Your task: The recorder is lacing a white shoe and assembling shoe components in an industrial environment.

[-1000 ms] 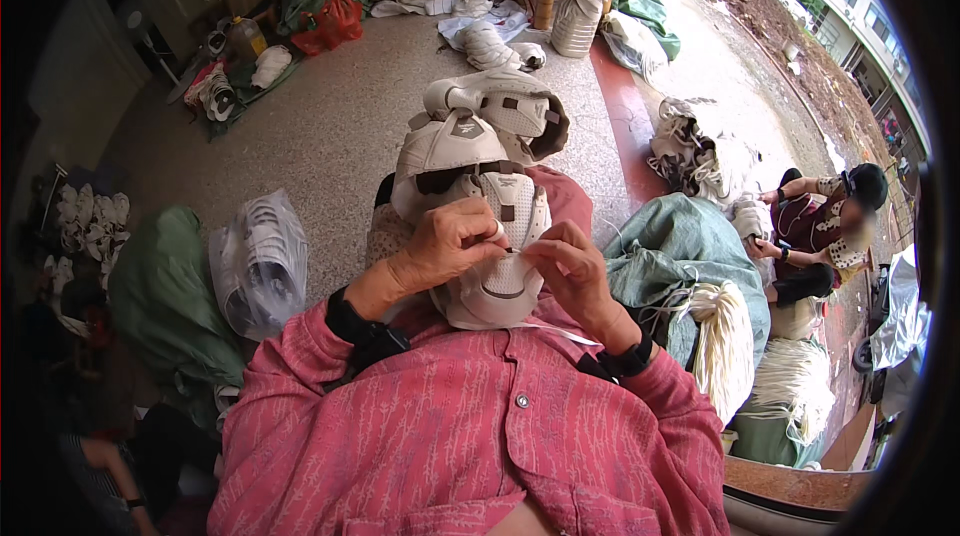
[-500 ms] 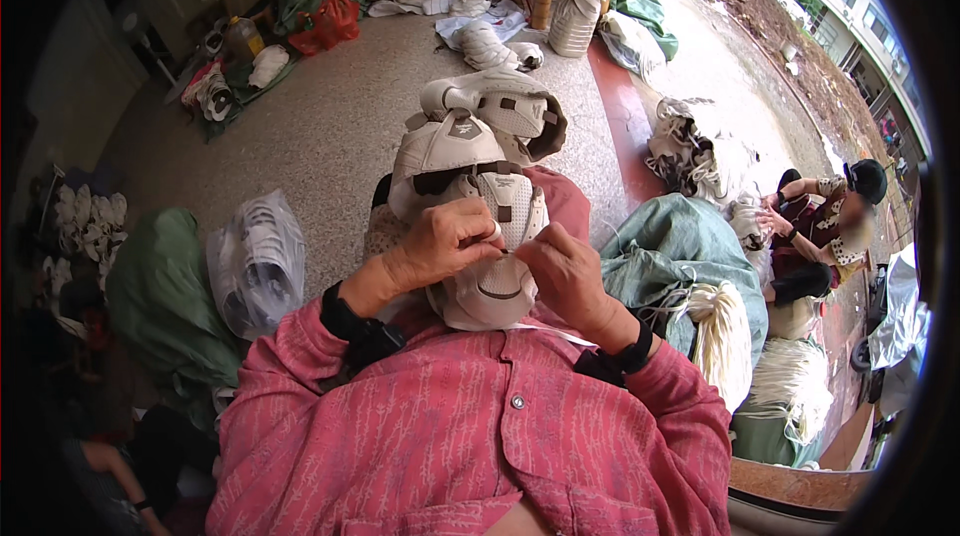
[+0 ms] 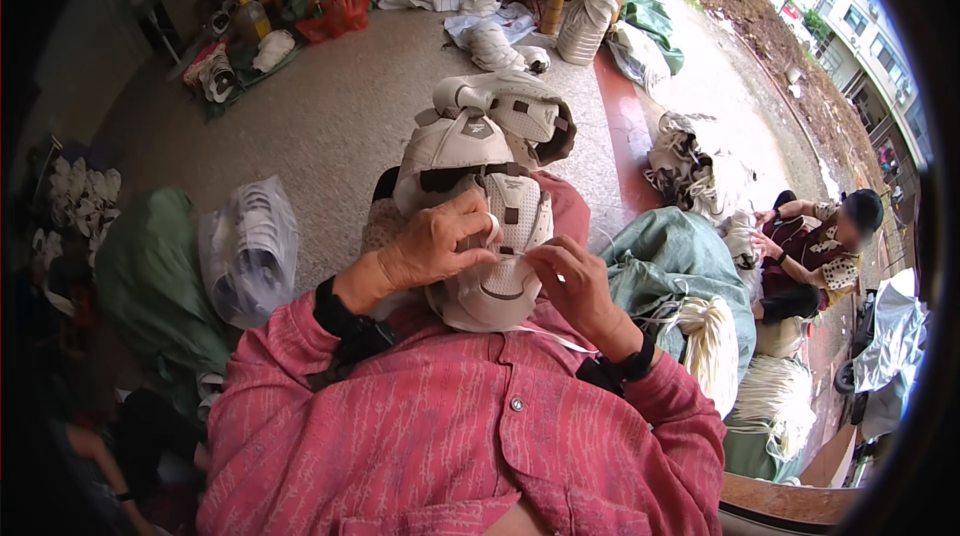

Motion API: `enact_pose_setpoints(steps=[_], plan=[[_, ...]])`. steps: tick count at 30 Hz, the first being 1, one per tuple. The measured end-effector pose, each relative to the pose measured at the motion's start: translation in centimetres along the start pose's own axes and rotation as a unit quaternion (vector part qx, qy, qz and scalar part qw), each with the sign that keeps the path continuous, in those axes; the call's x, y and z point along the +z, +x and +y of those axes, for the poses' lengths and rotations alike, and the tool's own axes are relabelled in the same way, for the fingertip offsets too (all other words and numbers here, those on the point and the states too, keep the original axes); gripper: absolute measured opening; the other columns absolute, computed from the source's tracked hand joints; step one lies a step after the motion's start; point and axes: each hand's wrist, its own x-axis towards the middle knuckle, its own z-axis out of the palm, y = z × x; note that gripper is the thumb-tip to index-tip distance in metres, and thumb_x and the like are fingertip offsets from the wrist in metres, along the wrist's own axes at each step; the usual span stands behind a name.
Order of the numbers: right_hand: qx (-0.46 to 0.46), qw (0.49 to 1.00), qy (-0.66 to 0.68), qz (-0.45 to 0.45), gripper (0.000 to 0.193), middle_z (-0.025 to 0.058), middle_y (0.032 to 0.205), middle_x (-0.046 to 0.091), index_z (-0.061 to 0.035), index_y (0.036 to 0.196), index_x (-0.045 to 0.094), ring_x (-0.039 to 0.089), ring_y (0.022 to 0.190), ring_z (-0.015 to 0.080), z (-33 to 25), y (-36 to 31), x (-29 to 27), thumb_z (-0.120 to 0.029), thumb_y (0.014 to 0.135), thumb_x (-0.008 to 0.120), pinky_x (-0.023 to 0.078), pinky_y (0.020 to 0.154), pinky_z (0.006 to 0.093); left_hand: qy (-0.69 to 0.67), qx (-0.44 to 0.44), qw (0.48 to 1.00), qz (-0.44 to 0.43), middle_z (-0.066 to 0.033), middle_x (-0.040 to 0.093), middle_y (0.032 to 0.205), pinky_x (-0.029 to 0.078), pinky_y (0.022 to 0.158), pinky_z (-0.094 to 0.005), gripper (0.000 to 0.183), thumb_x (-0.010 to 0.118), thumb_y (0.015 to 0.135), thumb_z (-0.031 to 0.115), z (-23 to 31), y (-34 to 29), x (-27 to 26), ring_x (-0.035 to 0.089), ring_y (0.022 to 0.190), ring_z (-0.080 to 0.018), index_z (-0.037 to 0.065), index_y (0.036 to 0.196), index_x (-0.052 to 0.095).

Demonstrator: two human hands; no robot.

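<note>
A white shoe upper (image 3: pixel 497 291) with perforations and small dark tabs lies on my lap, its rounded toe toward me. My left hand (image 3: pixel 440 244) is closed over its left side, thumb and fingertips by the central tab. A narrow white band (image 3: pixel 494 227) shows at those fingertips; whether it is lace or tape I cannot tell. At the upper's right edge, my right hand (image 3: pixel 578 284) has its fingertips pinched together, what is between them hidden. A thin white lace (image 3: pixel 560 338) runs below that hand. More white uppers (image 3: pixel 455 146) are stacked just beyond, nested together.
A green sack (image 3: pixel 150 286) and a clear bag of uppers (image 3: pixel 250 251) stand at left. On the right are a green sack (image 3: pixel 680 256), bundles of pale laces (image 3: pixel 708 346) and a seated co-worker (image 3: pixel 815 251) handling uppers. Stacked uppers (image 3: pixel 585 21) stand farther back.
My hands were together over the upper's central tab; now they are slightly apart, the right one moved right and a little toward me. The whole view has shifted slightly.
</note>
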Motion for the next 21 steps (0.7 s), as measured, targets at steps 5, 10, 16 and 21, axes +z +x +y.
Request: enact_pose_setpoints(steps=[5, 10, 16, 21], plan=[[-0.023, 0.999, -0.032, -0.003, 0.014, 0.0071, 0.081, 0.06, -0.0078, 0.093, 0.064, 0.063, 0.069, 0.0259, -0.09, 0.31, -0.23, -0.005, 0.08, 0.068, 0.05, 0.059, 0.0349, -0.006, -0.011, 1.0, 0.016, -0.0055, 0.054, 0.09, 0.047, 0.075, -0.0325, 0.022, 0.078, 0.075, 0.014, -0.18, -0.32, 0.48, 0.059, 0.085, -0.022, 0.007, 0.093, 0.067], [-0.018, 1.0, -0.012, 0.002, 0.013, 0.0075, 0.08, 0.06, -0.0074, 0.091, 0.064, 0.063, 0.07, 0.0265, -0.26, 0.45, 0.0, -0.004, 0.08, 0.068, 0.049, 0.059, 0.0351, -0.007, -0.001, 1.0, 0.017, -0.0052, 0.055, 0.089, 0.047, 0.075, -0.0333, 0.021, 0.078, 0.074, 0.013, -0.03, -0.46, 0.51, 0.059, 0.085, -0.022, 0.009, 0.092, 0.068], [-0.041, 0.999, 0.033, -0.011, 0.016, 0.0096, 0.081, 0.062, -0.0026, 0.092, 0.063, 0.063, 0.066, 0.0262, -0.16, 0.7, -0.06, 0.002, 0.078, 0.068, 0.049, 0.057, 0.0326, -0.012, -0.005, 1.0, 0.021, -0.0051, 0.055, 0.088, 0.047, 0.075, -0.0332, 0.022, 0.079, 0.073, 0.012, 0.17, -0.43, 0.62, 0.058, 0.085, -0.0216, 0.008, 0.091, 0.068], [-0.052, 0.997, -0.051, -0.015, 0.013, 0.0107, 0.081, 0.061, -0.0022, 0.092, 0.063, 0.062, 0.069, 0.0294, -0.59, 1.09, 0.41, -0.002, 0.08, 0.066, 0.049, 0.059, 0.0349, -0.027, -0.017, 0.999, 0.02, -0.0048, 0.055, 0.088, 0.047, 0.075, -0.032, 0.021, 0.08, 0.072, 0.012, 0.21, -0.3, 0.7, 0.058, 0.086, -0.0207, 0.007, 0.09, 0.068]])
